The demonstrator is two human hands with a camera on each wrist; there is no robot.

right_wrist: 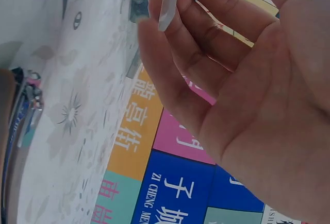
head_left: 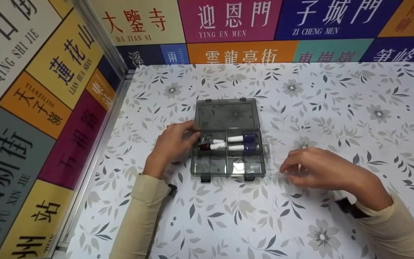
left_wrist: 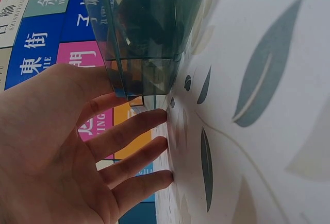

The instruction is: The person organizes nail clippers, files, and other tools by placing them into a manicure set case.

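Observation:
A dark translucent storage box (head_left: 244,167) stands with its lid laid back on the patterned tabletop. Its upper compartments hold small nail polish bottles with white caps: two dark purple bottles (head_left: 251,138), a dark red bottle (head_left: 205,146) and a clear one (head_left: 207,139). My left hand (head_left: 174,142) holds the box's left side near the hinge with thumb and index finger; the other fingers (left_wrist: 136,128) spread outward. To the right of the box, my right hand (head_left: 318,169) pinches a thin clear plastic strip (right_wrist: 169,2) at its fingertips.
The floral tabletop (head_left: 322,90) surrounds the box. Colourful sign panels stand as a back wall (head_left: 228,34) and a left wall (head_left: 63,75), with a metal frame (head_left: 101,36) at their corner. Two latches (head_left: 206,178) stick out at the box's near edge.

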